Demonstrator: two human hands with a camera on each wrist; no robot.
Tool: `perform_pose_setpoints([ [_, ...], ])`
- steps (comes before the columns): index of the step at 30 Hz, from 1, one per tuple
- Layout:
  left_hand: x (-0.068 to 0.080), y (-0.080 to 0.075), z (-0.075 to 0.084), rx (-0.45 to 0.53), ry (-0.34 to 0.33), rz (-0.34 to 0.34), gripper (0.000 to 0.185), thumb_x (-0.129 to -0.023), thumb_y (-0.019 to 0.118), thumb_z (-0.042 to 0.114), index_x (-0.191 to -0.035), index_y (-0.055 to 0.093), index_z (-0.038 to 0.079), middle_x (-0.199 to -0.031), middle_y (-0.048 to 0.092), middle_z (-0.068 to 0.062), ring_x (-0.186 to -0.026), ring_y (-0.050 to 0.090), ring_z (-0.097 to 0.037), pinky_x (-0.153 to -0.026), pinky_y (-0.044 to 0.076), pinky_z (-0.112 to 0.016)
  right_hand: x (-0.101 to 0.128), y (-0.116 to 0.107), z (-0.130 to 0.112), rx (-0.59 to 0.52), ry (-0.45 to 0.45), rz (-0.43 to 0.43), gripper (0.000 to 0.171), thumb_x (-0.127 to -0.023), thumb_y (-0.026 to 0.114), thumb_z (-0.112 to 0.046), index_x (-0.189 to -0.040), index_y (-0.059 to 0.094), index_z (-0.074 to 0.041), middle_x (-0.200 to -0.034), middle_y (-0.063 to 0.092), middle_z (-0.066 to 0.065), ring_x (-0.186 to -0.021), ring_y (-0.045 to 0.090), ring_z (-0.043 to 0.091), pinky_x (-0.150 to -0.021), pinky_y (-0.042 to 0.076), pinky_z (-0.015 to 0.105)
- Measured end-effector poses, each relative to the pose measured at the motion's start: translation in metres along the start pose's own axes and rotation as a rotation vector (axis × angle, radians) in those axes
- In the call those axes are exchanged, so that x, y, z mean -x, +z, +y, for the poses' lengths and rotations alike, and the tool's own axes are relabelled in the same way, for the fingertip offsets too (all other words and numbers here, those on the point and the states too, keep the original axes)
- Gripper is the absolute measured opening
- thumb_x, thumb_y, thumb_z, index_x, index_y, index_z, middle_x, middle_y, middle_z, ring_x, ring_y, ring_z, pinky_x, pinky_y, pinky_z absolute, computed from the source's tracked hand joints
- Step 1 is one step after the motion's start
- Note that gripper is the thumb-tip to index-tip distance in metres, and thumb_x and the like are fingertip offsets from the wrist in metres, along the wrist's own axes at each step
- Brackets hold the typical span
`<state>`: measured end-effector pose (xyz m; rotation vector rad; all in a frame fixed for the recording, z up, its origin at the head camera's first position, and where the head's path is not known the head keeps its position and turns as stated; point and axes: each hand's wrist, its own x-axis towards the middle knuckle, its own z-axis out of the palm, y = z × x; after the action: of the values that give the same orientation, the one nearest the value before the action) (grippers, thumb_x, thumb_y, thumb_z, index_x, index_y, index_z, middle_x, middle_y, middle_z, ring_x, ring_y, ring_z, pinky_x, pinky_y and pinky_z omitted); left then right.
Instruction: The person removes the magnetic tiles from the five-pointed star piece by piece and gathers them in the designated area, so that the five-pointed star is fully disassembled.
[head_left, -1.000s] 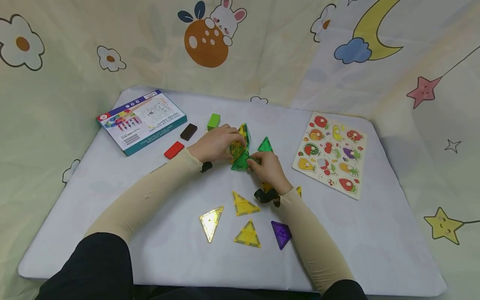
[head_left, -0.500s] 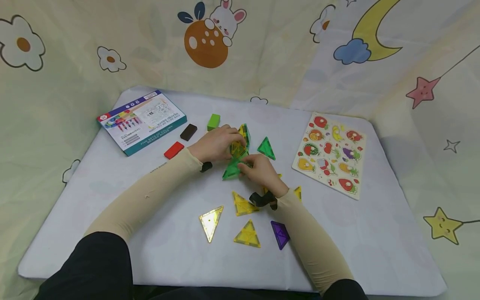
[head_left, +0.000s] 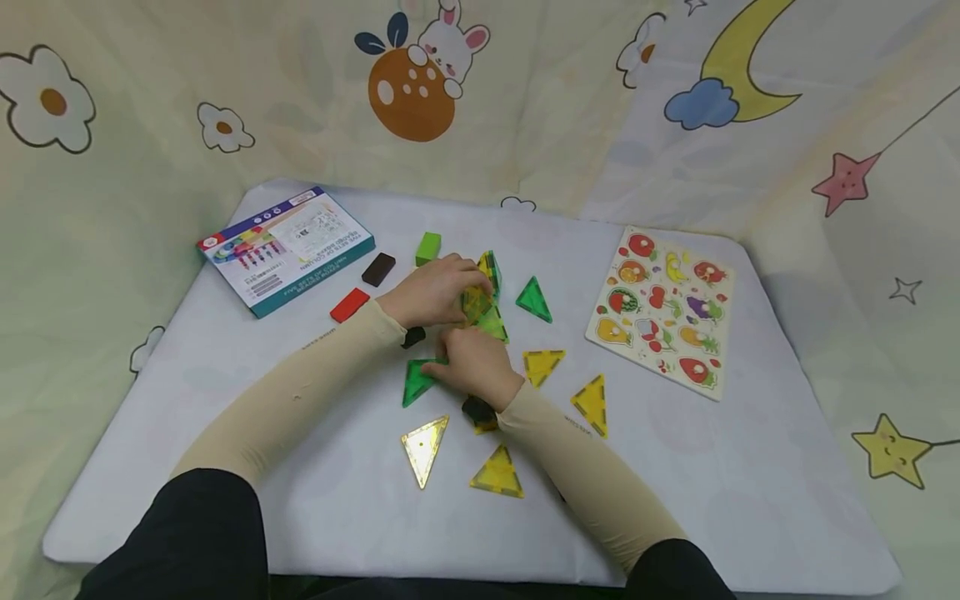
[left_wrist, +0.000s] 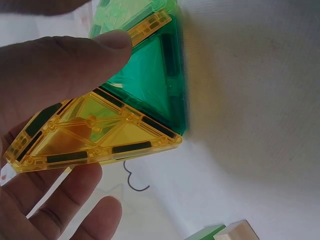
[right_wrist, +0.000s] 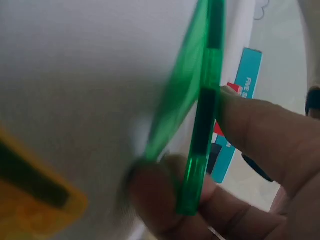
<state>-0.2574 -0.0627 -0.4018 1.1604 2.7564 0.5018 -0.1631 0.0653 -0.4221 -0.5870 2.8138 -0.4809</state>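
In the head view my left hand (head_left: 429, 292) grips a small built-up shape of yellow and green magnetic tiles (head_left: 476, 304). The left wrist view shows its thumb across a yellow tile edge and fingers behind another yellow triangle (left_wrist: 120, 132); a green triangle tile (left_wrist: 150, 80) joins them. Lower down, my right hand (head_left: 480, 364) pinches a single green triangle tile (head_left: 417, 383) between thumb and fingers, apart from the shape. From the right wrist, that green tile (right_wrist: 202, 120) appears nearly edge-on. Right of the shape lies another loose green triangle (head_left: 534, 300).
Several yellow triangles, among them one (head_left: 590, 406) at right and one (head_left: 498, 473) near the front, lie on the white table (head_left: 337, 500). Red (head_left: 349, 305), black (head_left: 378, 268) and green blocks (head_left: 428, 248) stand near a box (head_left: 288, 250). A fruit-picture board (head_left: 663, 312) lies at right.
My right hand has moved left and nearer to me, carrying the green triangle away from the built-up shape. The left hand has kept its grip in nearly the same place.
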Motion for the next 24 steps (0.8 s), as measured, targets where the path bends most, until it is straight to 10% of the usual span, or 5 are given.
perform_pose_setpoints([
  [10,0.001,0.002,-0.001,0.009,0.005,0.017,0.048,-0.082,0.088,0.014,-0.126,0.071,0.023,-0.135,0.065,-0.003,-0.126,0.055,-0.027,-0.112,0.048,-0.044,0.009,-0.014,0.033,-0.187,0.105,0.105,0.032,-0.094,0.074,-0.046,-0.08,0.068,-0.017,-0.069,0.066,-0.002,-0.061,0.059,0.013,-0.053,0.045,0.026],
  [16,0.0,0.002,0.0,0.022,-0.011,0.004,0.053,-0.081,0.089,0.014,-0.129,0.069,0.025,-0.137,0.064,-0.002,-0.127,0.054,-0.026,-0.114,0.048,-0.043,0.009,-0.03,0.068,-0.235,0.234,0.283,0.025,-0.098,0.071,-0.029,-0.106,0.071,-0.006,-0.088,0.072,0.008,-0.067,0.062,0.02,-0.059,0.049,0.03],
  [24,0.001,0.001,0.001,0.03,-0.028,0.001,0.054,-0.08,0.09,0.012,-0.129,0.069,0.025,-0.137,0.063,-0.001,-0.126,0.054,-0.026,-0.112,0.049,-0.043,-0.002,-0.031,0.08,-0.328,0.228,0.17,0.029,-0.1,0.07,-0.021,-0.117,0.073,0.002,-0.103,0.078,0.016,-0.088,0.072,0.026,-0.077,0.059,0.037],
])
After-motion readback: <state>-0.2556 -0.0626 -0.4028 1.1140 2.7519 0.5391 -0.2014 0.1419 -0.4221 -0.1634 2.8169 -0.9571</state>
